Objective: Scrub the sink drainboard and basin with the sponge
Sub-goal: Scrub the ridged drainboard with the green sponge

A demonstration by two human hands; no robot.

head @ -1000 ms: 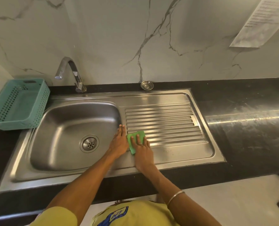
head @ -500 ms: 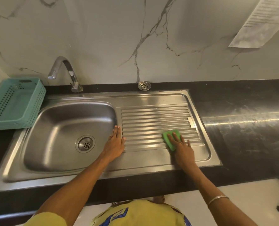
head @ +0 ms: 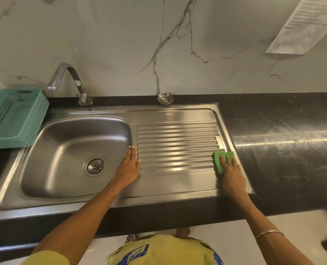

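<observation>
Where the ribbed drainboard meets its right-hand rim, a green sponge lies flat on the steel, its far corner just beside the edge of the sink unit. Right hand: palm down on the sponge, fingers straight and slightly spread, pressing it against the drainboard; nothing is pinched. A thin metal bangle sits on that forearm. Left hand: laid flat on the strip of steel between the basin and the drainboard ribs, fingers straight and close together, fingertips toward the wall, holding nothing. Basin: stainless steel, with a round drain in its floor near the front. Tap: curved chrome spout, standing behind the basin at the back rim. Loose strainer: round, metal, resting on the black counter behind the drainboard. Basket: teal perforated plastic, on the counter to the left of the basin, touching the sink's rim. Wall: pale marble with dark veins; a printed sheet hangs at upper right, its text too blurred to read.
</observation>
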